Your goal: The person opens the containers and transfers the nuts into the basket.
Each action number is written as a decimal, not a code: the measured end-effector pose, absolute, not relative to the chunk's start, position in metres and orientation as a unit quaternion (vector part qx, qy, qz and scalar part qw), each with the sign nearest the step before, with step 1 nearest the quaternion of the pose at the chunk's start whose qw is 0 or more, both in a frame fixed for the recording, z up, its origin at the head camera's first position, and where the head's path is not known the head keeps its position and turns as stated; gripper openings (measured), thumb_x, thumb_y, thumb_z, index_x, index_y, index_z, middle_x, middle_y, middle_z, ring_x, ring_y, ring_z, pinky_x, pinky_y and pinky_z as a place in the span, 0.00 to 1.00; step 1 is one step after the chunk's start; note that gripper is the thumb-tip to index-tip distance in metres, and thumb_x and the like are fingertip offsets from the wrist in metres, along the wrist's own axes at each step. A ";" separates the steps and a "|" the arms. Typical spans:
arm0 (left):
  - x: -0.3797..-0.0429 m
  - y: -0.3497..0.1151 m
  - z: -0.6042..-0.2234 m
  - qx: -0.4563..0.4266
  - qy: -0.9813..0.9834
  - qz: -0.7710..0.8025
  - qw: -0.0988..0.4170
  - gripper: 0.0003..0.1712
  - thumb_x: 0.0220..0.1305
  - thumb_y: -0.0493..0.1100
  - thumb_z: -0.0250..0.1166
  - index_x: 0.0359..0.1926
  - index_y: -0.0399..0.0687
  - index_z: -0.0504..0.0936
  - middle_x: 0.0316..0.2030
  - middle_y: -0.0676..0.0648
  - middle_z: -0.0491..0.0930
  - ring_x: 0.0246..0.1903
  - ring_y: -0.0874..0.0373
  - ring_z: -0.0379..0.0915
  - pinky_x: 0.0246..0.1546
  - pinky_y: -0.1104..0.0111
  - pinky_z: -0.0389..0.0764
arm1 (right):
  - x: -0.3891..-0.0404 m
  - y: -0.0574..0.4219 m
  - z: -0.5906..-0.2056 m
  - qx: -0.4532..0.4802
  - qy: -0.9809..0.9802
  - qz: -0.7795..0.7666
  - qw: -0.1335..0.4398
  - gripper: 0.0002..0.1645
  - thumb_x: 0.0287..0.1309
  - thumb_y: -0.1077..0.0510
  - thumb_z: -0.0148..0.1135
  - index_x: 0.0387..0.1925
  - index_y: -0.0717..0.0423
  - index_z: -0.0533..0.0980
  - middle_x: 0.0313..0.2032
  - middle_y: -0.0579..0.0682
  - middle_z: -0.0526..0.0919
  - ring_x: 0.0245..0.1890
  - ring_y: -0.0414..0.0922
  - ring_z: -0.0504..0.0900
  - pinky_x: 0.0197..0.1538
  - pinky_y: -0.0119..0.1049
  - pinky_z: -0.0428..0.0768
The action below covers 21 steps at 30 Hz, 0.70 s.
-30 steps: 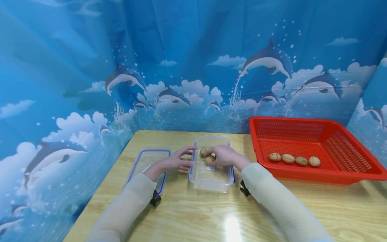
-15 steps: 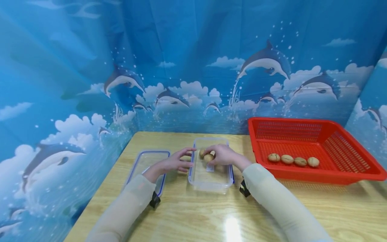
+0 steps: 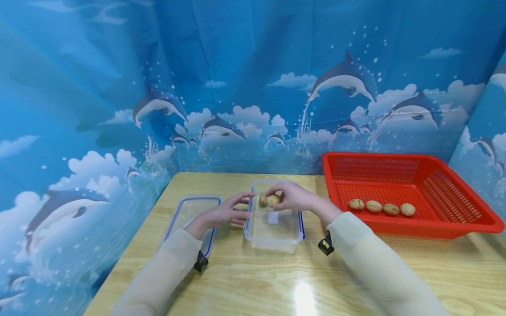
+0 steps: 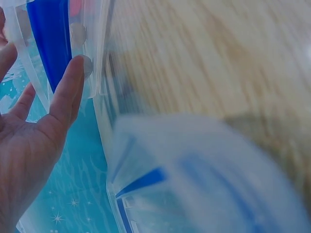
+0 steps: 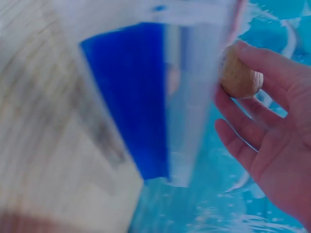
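Note:
My right hand (image 3: 294,196) pinches a walnut (image 5: 240,75) between thumb and fingers, over the far half of a clear plastic box (image 3: 272,240). Another walnut (image 3: 262,201) lies in the box, just left of the held one. Beside the box's left wall is my left hand (image 3: 226,210), its fingers loosely spread. In the left wrist view, one of its fingertips (image 4: 76,63) is at the wall, by a blue latch (image 4: 51,39). A small white square (image 3: 273,217) shows in the box's bottom.
A red perforated basket (image 3: 411,229) stands on the right, with several walnuts (image 3: 374,206) in a row inside. Left of the box lies a clear plastic piece with a blue rim (image 3: 199,197), partly under my left arm. A dolphin-printed curtain (image 3: 237,66) borders the wooden table (image 3: 253,281).
My right hand has shifted slightly up and away from the white square with the walnut, and its wrist has swung to the right. The left hand has stayed nearly still.

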State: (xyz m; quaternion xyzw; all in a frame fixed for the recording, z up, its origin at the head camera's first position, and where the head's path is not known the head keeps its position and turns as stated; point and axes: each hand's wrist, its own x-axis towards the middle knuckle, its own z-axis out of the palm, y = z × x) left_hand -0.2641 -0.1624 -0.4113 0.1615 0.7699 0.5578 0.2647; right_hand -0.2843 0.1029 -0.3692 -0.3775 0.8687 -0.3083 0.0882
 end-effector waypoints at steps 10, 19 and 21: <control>-0.264 -0.163 -0.412 0.159 0.770 0.559 0.261 0.38 0.69 0.39 0.60 0.75 0.51 0.55 0.69 0.35 0.53 0.55 0.39 0.71 0.48 0.53 0.81 | -0.262 0.139 -0.326 -0.366 0.861 -0.340 0.096 0.25 0.57 0.61 0.69 0.57 0.56 0.76 0.53 0.52 0.79 0.39 0.44 0.79 0.43 0.40 0.82; -0.265 -0.164 -0.412 0.165 0.769 0.558 0.266 0.38 0.69 0.40 0.61 0.75 0.53 0.54 0.70 0.36 0.52 0.56 0.39 0.70 0.49 0.54 0.81 | -0.251 0.189 -0.305 -0.321 0.890 -0.321 0.041 0.26 0.55 0.60 0.71 0.57 0.56 0.77 0.51 0.52 0.80 0.40 0.45 0.78 0.43 0.39 0.81; -0.265 -0.164 -0.412 0.163 0.770 0.558 0.265 0.38 0.69 0.40 0.61 0.75 0.53 0.55 0.70 0.36 0.53 0.56 0.39 0.70 0.49 0.54 0.80 | -0.250 0.201 -0.302 -0.308 0.897 -0.316 0.032 0.26 0.55 0.60 0.71 0.56 0.56 0.77 0.52 0.53 0.79 0.43 0.46 0.79 0.44 0.39 0.82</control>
